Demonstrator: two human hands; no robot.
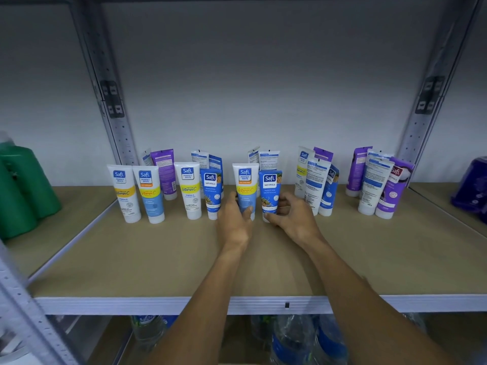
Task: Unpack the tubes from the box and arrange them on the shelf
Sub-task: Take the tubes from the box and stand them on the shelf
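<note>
The step in hand is, by judgement, the setting of two tubes upright in the front row of the shelf (pixel 158 259); the box is not in view. The left grip (pixel 233 219) is curled round the lower part of the white tube (pixel 245 180), with the thumb in front and the fingers behind it; this tube stands cap-down, about the middle of the row. The right grip (pixel 292 217) pinches the blue tube (pixel 270 185) low, near its cap, just to the right of the white tube and almost touching it; whether both caps sit fully on the board cannot be told, because the hands cover them.

To do it well, the person should probably press each cap flat before loosening the fingers, one hand at a time; a tube held so low can tip at the top. The labels face forward, like the standing pair (pixel 187 191) to the left of the white tube, so the same line and gap would suit. The leaning group (pixel 316 185) to the right of the white tube is near the right wrist; pulling straight back seems safer than sweeping sideways.
</note>
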